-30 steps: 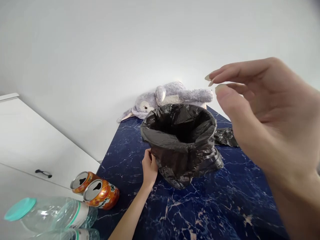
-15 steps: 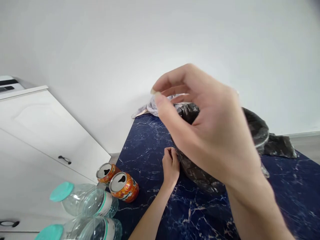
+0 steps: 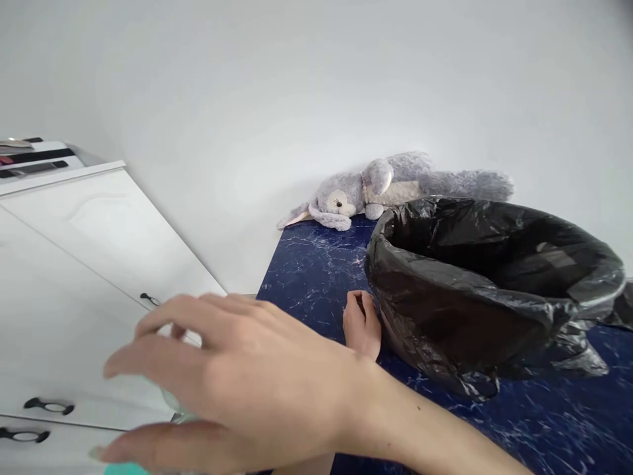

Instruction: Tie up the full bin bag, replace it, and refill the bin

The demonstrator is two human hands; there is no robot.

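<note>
My left hand [image 3: 362, 323] pinches the near side of a black rubbish bag [image 3: 487, 290] that stands with its mouth rolled wide on the dark blue marbled table [image 3: 316, 277]. My right hand [image 3: 232, 379] reaches across to the lower left, close to the camera, fingers spread and curved over a clear plastic bottle [image 3: 173, 402] with a teal cap, of which only slivers show. I cannot tell whether the fingers touch the bottle. The hand hides the cans and other bottles that lay there.
A grey plush toy [image 3: 386, 188] lies at the table's far edge against the white wall. White cabinets with dark handles [image 3: 49, 406] stand to the left. A crumpled black bag edge [image 3: 620, 310] shows at the right border.
My right hand swept from high on the right, across the bag, down to the lower left over the bottles. The view turned left and nearer the bag. My left hand kept its hold.
</note>
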